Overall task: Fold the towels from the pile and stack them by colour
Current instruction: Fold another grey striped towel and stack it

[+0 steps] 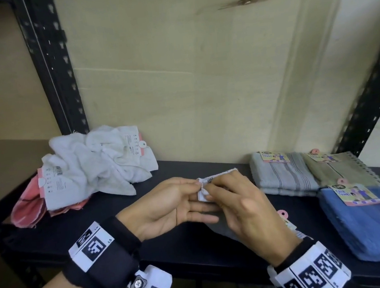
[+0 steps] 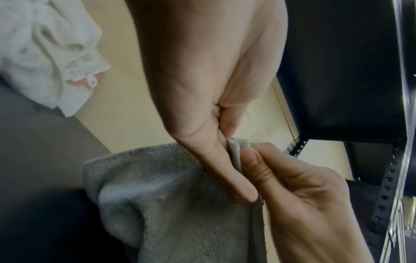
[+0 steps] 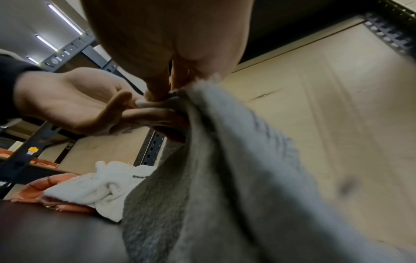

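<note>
Both hands meet above the front middle of the black shelf (image 1: 168, 170), each holding the top edge of one grey towel (image 2: 171, 204). The left hand (image 1: 168, 206) lies palm up with its lower fingers extended, and its grip is a thumb-and-forefinger pinch on the towel's corner. The right hand (image 1: 242, 204) is grasping the same edge just beside that pinch, its thumb and fingers curled over the cloth. The towel hangs down from the two grips; its lower part is hidden behind the right hand in the head view, where a card tag with a pink disc (image 1: 283, 213) shows beside the right wrist. To the left of the hands, on the shelf, lies the unfolded pile: crumpled white towels (image 1: 95, 160) with paper labels on top of a pink towel (image 1: 27, 209). To the right of the hands, folded towels lie on the shelf: a grey striped stack (image 1: 283, 175) nearest the hands, an olive-green towel (image 1: 335, 169) touching its far side, and a blue stack (image 1: 373, 221) in front of the olive-green one. Each of these three carries a printed card tag.
</note>
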